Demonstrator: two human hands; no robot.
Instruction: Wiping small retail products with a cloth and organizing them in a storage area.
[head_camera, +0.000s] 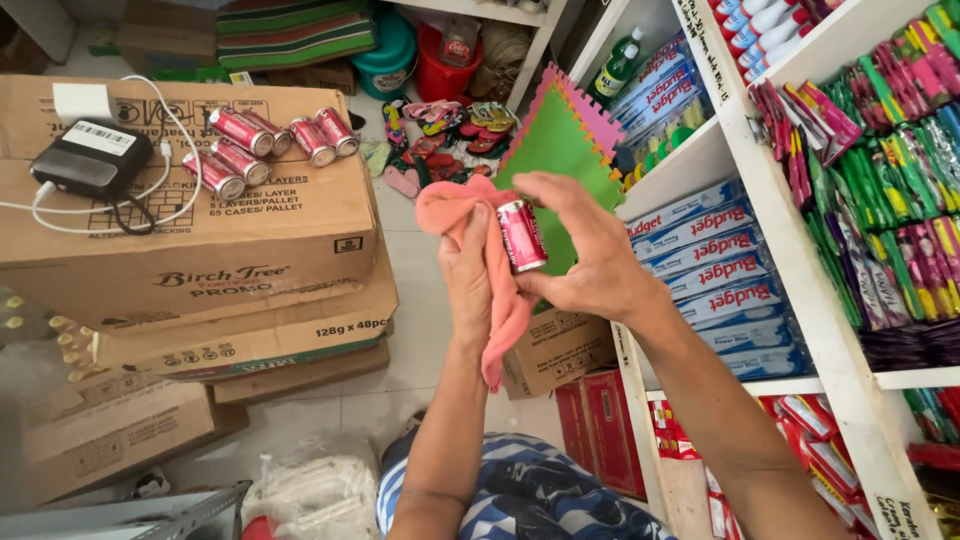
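Between your two hands: one small red can (522, 235), upright, pinched by your right hand (590, 255) with thumb and fingers around its body, so its side stays exposed to the cloth. Your left hand (470, 280) is closed on a pink cloth (497, 290), draped over the palm and pressed against the can, hanging free below. Left of that hand: six like red cans (270, 145) lying on their sides atop stacked cardboard boxes (250, 250), within reach. Beyond your hands: green and pink foam mats (560, 140) leaning on white shelves (770, 180).
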